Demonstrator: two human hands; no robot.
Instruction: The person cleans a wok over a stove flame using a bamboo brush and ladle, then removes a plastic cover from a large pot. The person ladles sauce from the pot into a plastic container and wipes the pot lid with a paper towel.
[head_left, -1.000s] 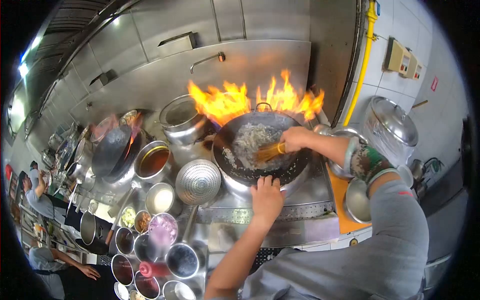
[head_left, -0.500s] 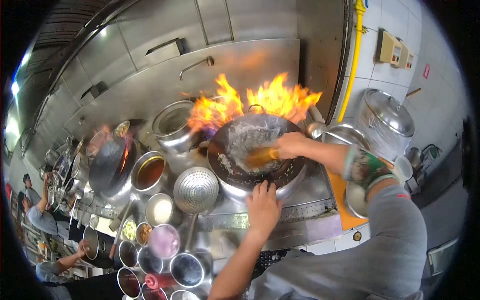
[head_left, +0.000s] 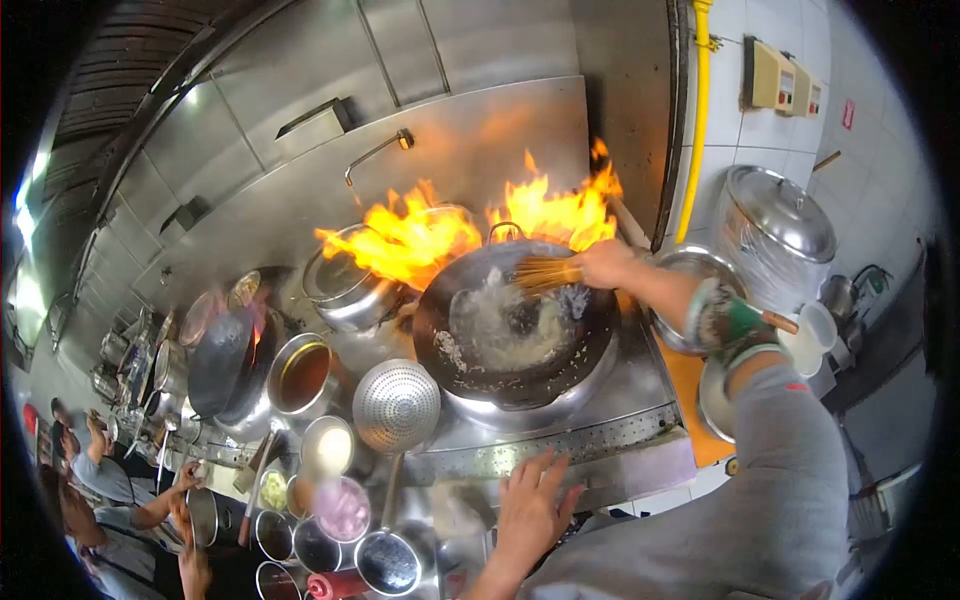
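Note:
A bamboo wok brush (head_left: 545, 272) is gripped in my right hand (head_left: 607, 264), with its bristles over the far right part of a large dark wok (head_left: 438, 335). Cloudy water (head_left: 510, 320) swirls in the wok, and small pale scraps cling to its sides. My left hand (head_left: 532, 508) hovers in front of the stove's near edge, fingers apart, holding nothing. Orange flames (head_left: 565, 205) rise behind the wok on both sides.
A perforated strainer (head_left: 397, 405) lies left of the wok. Beyond it stand a pot of brown liquid (head_left: 300, 373) and several condiment containers (head_left: 342, 508). A lidded steel pot (head_left: 780, 215) stands at right. Co-workers (head_left: 115, 480) are at far left.
My right hand has swept the brush from the wok's middle toward its far right side. My left hand has drawn back from the near rim. The flames at left have spread.

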